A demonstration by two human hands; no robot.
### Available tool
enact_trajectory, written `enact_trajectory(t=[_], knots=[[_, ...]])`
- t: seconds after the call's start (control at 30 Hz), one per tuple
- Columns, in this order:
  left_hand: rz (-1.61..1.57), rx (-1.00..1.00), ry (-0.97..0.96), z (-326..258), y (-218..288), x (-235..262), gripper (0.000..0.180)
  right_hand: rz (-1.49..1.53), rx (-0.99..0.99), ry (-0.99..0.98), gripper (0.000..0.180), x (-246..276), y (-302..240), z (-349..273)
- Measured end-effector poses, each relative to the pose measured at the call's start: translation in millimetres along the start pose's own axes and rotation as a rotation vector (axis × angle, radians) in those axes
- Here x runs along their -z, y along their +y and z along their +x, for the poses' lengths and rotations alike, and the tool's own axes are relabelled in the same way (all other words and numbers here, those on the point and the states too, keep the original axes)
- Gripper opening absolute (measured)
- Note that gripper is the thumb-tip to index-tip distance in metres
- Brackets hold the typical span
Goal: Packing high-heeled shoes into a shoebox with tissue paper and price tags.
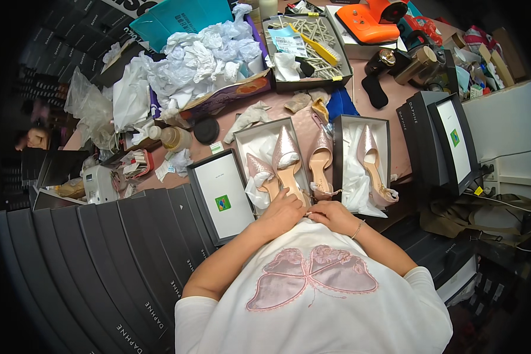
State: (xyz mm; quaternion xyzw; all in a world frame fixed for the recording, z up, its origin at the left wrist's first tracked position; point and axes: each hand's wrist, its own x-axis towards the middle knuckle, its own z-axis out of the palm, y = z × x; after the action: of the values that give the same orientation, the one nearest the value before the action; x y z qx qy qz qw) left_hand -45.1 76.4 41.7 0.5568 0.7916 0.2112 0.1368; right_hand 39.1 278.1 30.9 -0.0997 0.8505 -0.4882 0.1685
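My left hand (284,213) is curled around the heel end of a glittery pink pointed-toe shoe (284,152), which leans over the edge of an open shoebox (243,139). Beside it, my right hand (335,216) has its fingers pinched together close to the left fingertips; what they pinch is too small to make out. Another matching shoe (257,166) lies in that box with white tissue. Between the boxes rests a third pink shoe (320,147), its ankle strap near my right hand. A second open box (386,133) holds one more pink shoe (367,147) on white paper.
A dark box lid (237,183) lies at the left beside a long row of dark shoeboxes (121,236). More boxes (422,127) stand at right. Behind are a carton of crumpled tissue (206,50), a box of thin sticks (321,35) with a yellow brush (324,53), and an orange device (369,23).
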Motion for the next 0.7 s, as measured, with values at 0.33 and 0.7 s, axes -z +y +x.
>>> enact_trajectory(t=[0.33,0.7], knots=[[-0.186,0.089,-0.161,17.7,-0.5,11.4,0.017,-0.02,-0.056,0.096,0.018,-0.6,-7.9,-5.6],[-0.502,0.229,-0.063,4.2,-7.9,-34.8,0.022,0.009,-0.144,0.167,0.018,-3.0,-2.5,-13.0]])
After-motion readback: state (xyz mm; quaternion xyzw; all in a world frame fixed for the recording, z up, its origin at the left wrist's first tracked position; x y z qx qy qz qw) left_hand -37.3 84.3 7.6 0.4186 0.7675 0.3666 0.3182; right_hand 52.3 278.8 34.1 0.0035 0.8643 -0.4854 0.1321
